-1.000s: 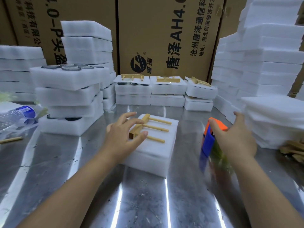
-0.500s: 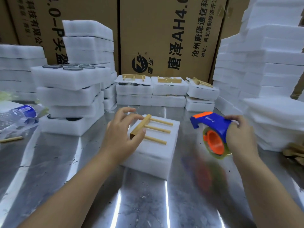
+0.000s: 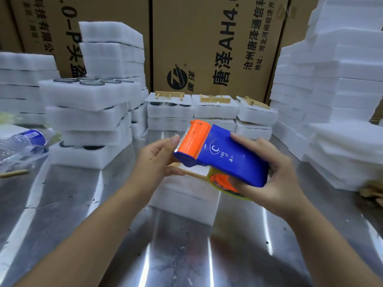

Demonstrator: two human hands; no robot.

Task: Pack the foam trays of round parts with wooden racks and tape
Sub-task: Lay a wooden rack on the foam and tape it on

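Shiny metal table [image 3: 62, 214]. Right hand [image 3: 275, 183] grips tape dispenser [image 3: 223, 158]; left hand [image 3: 157, 160] pinches its toothed end. Below: foam tray [image 3: 186, 193], wooden rack [image 3: 192, 174] on top, seemingly untaped. Back packs [image 3: 215, 108] look done; full stack [image 3: 89, 96] waits.

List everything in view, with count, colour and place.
tape dispenser: one, blue and orange, held over the centre tray
foam tray: one, white, table centre under the hands
wooden rack: one, tan, on that tray, mostly hidden
foam stacks: several, white, left, back and right
round parts: several, dark, top left tray
back racks: three, tan, on back trays
cardboard boxes: at least two, brown, behind
bottle: one, clear, blue label, far left
table: one, shiny metal
left hand: one, at dispenser's toothed end
right hand: one, grips dispenser body
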